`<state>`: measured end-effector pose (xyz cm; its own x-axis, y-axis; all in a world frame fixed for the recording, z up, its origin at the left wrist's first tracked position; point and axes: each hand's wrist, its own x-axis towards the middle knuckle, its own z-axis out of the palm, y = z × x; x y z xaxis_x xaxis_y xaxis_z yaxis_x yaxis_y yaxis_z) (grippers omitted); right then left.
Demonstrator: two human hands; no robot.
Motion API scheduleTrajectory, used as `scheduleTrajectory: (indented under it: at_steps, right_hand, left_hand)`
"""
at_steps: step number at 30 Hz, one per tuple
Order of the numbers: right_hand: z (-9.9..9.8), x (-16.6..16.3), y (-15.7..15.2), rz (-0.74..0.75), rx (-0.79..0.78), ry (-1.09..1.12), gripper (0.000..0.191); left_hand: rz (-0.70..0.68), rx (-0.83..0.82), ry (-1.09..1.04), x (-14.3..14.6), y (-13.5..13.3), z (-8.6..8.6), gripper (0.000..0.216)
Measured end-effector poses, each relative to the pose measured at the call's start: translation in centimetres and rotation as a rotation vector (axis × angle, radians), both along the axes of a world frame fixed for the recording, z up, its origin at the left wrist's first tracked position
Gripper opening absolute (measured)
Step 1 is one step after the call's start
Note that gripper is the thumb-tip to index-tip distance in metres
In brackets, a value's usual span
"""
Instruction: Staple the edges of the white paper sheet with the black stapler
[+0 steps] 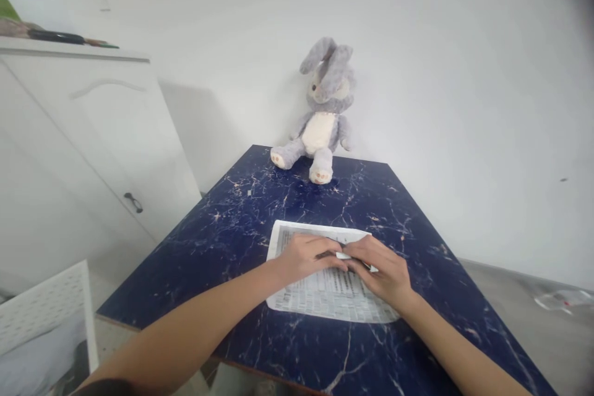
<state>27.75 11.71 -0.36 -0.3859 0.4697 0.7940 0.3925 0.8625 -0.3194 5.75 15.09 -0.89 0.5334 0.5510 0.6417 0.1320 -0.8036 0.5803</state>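
A printed paper sheet (315, 300) lies on the blue marble-patterned table. Above its middle, my left hand (309, 255) and my right hand (386, 267) meet, fingertips almost touching. Both have curled fingers closed around a small dark thing with a white part (342, 255). Most of it is hidden by the fingers, so its kind cannot be made out. The sheet's upper right part is covered by my right hand.
A grey plush rabbit (320, 130) sits at the table's (223, 229) far end against the white wall. Left stands a white cabinet (102, 117) with brushes (60, 37) on top. A white perforated basket (46, 303) is at lower left. Something transparent (563, 301) lies on the floor at right.
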Motion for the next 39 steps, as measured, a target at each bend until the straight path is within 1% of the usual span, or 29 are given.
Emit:
scheduleTrajectory:
  at_steps: [2, 3, 4, 5, 6, 7, 8, 9, 10, 11, 12, 14, 16, 18, 20, 23, 25, 26, 28, 29, 31, 32, 33, 35, 36, 37, 39]
  right_hand:
    - [0.2, 0.3, 0.3, -0.019, 0.000, -0.017, 0.038]
    - [0.2, 0.7, 0.6, -0.054, -0.017, -0.017, 0.031]
    - [0.2, 1.4, 1.1, -0.109, -0.046, -0.009, 0.023]
    - [0.0, 2.4, 1.6, -0.182, -0.084, 0.010, 0.014]
    - [-0.2, 3.6, 2.3, -0.264, -0.125, 0.038, 0.007]
    - [-0.5, 5.0, 3.1, -0.354, -0.179, 0.067, 0.009]
    - [-0.9, 6.5, 3.9, -0.448, -0.230, 0.094, 0.016]
    - [-1.3, 8.0, 4.8, -0.533, -0.270, 0.117, 0.021]
    - [-1.6, 9.5, 5.5, -0.610, -0.303, 0.115, 0.025]
    - [-1.9, 10.9, 6.1, -0.679, -0.343, 0.080, 0.027]
    - [-2.1, 12.1, 6.6, -0.748, -0.389, 0.035, 0.026]
    - [-2.5, 13.9, 7.2, -0.816, -0.500, -0.073, 0.022]
    - [-3.0, 14.8, 7.5, -0.838, -0.519, -0.121, 0.016]
    - [-3.5, 15.1, 7.9, -0.850, -0.515, -0.146, 0.014]
    - [-3.9, 14.9, 8.2, -0.842, -0.502, -0.150, 0.014]
    - [-4.2, 14.5, 8.5, -0.805, -0.491, -0.139, 0.017]
    - [-4.4, 14.4, 8.6, -0.773, -0.493, -0.139, 0.019]
    - [-4.4, 14.3, 8.6, -0.762, -0.498, -0.140, 0.021]
    - [-4.1, 13.9, 8.5, -0.757, -0.481, -0.137, 0.026]
    - [-3.8, 13.4, 8.3, -0.761, -0.445, -0.128, 0.029]
    - [-2.8, 11.7, 7.4, -0.745, -0.328, -0.082, 0.030]
    - [-2.2, 10.4, 6.7, -0.706, -0.269, -0.045, 0.027]
    - [-1.5, 9.1, 5.9, -0.636, -0.235, 0.001, 0.023]
    - [-0.6, 6.2, 4.1, -0.449, -0.257, 0.066, 0.020]
    - [-0.3, 4.9, 3.3, -0.355, -0.283, 0.039, 0.019]
    - [-0.3, 3.7, 2.6, -0.274, -0.312, -0.010, 0.022]
    - [-0.6, 2.2, 1.8, -0.152, -0.369, -0.117, 0.041]
  left_hand:
    - [0.003, -0.003, 0.004, -0.4, 0.6, 0.1, 0.033]
    - [0.040, -0.020, -0.009, -0.9, 1.3, 0.2, 0.032]
    - [0.109, -0.044, -0.039, -1.7, 2.2, 0.3, 0.032]
    - [0.222, -0.078, -0.086, -2.6, 3.4, 0.5, 0.031]
    - [0.381, -0.123, -0.154, -3.8, 4.8, 0.7, 0.033]
    - [0.530, -0.155, -0.195, -5.2, 6.2, 0.8, 0.035]
    - [0.677, -0.169, -0.184, -6.6, 7.5, 0.9, 0.036]
    - [0.838, -0.159, -0.117, -8.0, 8.7, 0.8, 0.034]
    - [0.959, -0.155, -0.003, -9.3, 9.7, 0.6, 0.031]
    - [1.000, -0.178, 0.030, -10.4, 10.5, 0.2, 0.028]
    - [1.028, -0.209, 0.059, -11.3, 11.1, -0.3, 0.031]
    - [1.104, -0.256, 0.312, -12.3, 11.9, -1.5, 0.040]
    - [1.098, -0.226, 0.512, -12.6, 12.7, -2.7, 0.042]
    - [1.089, -0.202, 0.580, -12.7, 13.3, -3.3, 0.040]
    - [1.067, -0.215, 0.591, -12.7, 13.5, -3.1, 0.036]
    - [1.069, -0.203, 0.595, -12.3, 13.1, -2.3, 0.030]
    - [1.018, -0.182, 0.463, -11.3, 12.4, -1.9, 0.026]
    - [0.952, -0.179, 0.331, -10.6, 12.0, -1.8, 0.024]
    - [0.772, -0.195, 0.034, -8.8, 11.0, -1.6, 0.022]
    - [0.692, -0.208, -0.068, -7.8, 10.4, -1.5, 0.021]
    - [0.556, -0.262, -0.160, -6.0, 9.1, -1.3, 0.024]
    - [0.495, -0.301, -0.182, -5.1, 8.5, -1.3, 0.029]
    - [0.436, -0.336, -0.187, -4.5, 8.0, -1.2, 0.035]
    - [0.344, -0.379, -0.162, -3.5, 7.1, -1.0, 0.036]
    - [0.315, -0.387, -0.131, -3.3, 6.8, -0.9, 0.035]
    - [0.300, -0.383, -0.091, -3.2, 6.5, -0.7, 0.034]
    - [0.292, -0.328, -0.001, -3.1, 5.9, -0.3, 0.034]
